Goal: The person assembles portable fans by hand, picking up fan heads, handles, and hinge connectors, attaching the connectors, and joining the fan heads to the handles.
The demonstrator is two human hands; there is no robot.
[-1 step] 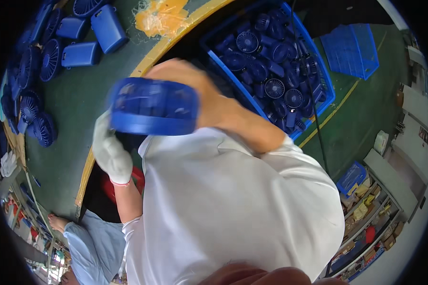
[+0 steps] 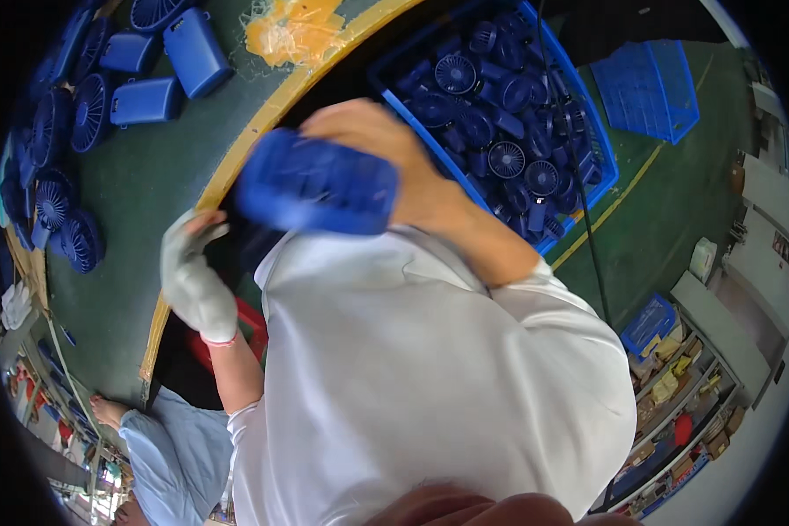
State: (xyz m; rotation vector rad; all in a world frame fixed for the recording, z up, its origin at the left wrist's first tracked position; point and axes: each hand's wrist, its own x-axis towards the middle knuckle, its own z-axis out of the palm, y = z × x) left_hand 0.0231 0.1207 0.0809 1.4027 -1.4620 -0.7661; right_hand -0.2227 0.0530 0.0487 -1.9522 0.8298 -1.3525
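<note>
My right hand [image 2: 368, 136] grips a blue plastic fan part [image 2: 320, 184], smeared by motion, in front of my chest near the table edge. Its exact shape is hard to make out. To its lower left is my left hand [image 2: 197, 285], in a white glove with bare fingertips showing. That hand is open, its fingers slightly bent, apart from the part and close to the table's yellow edge. Blue handheld fans [image 2: 53, 200] and flat blue housings [image 2: 195, 54] lie on the green table [image 2: 162, 184] at the left.
A blue crate [image 2: 607, 188] full of blue fans stands beyond my right arm, a dark cable [image 2: 587, 232] hanging across it. Behind it is another blue crate [image 2: 653, 96]. Orange tape scraps [image 2: 294, 33] lie at the table corner. Another person's blue-clad arm [image 2: 175, 447] is at lower left.
My right hand has carried the blue fan part to the right and slightly up. My left hand has come away from it, moving a little left, its fingertips now showing.
</note>
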